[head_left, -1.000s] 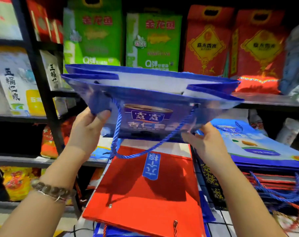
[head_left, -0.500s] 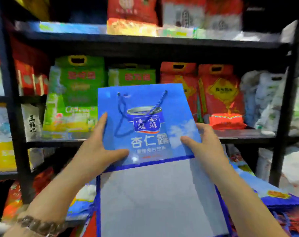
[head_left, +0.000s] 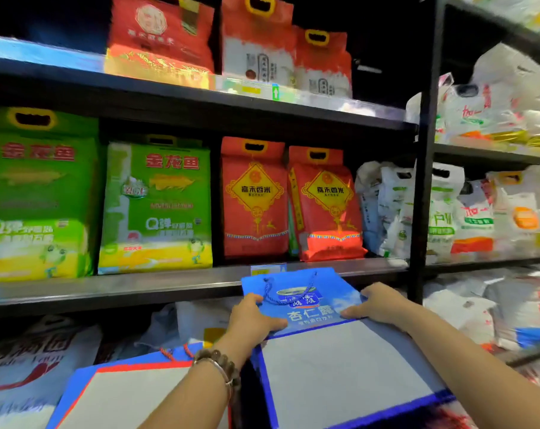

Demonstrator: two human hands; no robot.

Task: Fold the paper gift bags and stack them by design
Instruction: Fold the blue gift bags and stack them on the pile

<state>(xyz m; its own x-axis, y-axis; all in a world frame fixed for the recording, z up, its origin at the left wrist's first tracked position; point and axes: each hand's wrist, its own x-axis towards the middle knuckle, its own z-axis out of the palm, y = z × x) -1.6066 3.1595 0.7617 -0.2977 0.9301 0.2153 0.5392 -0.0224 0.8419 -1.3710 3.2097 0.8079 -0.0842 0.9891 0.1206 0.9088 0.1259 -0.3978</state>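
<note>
A blue paper gift bag (head_left: 309, 308) with a blue cord handle lies folded flat, its printed face up. Its grey-white base panel (head_left: 340, 373) is turned toward me. My left hand (head_left: 253, 317) grips the bag's left edge, thumb on the printed face. On the right edge, my right hand (head_left: 375, 305) holds it the same way. At lower left lies another flattened bag (head_left: 123, 394) with a grey panel edged in red and blue; its cord handles show at the top.
A black metal shelf (head_left: 157, 286) runs just behind the bag, carrying green rice bags (head_left: 157, 205) and red rice bags (head_left: 256, 199). A black upright post (head_left: 423, 181) stands to the right, with white sacks (head_left: 476, 212) beyond it. More sacks fill the lower shelf.
The bag went from open-mouthed to flat with its base folded up. Both hands then carried it lower and forward toward the shelf edge while my view tilted upward.
</note>
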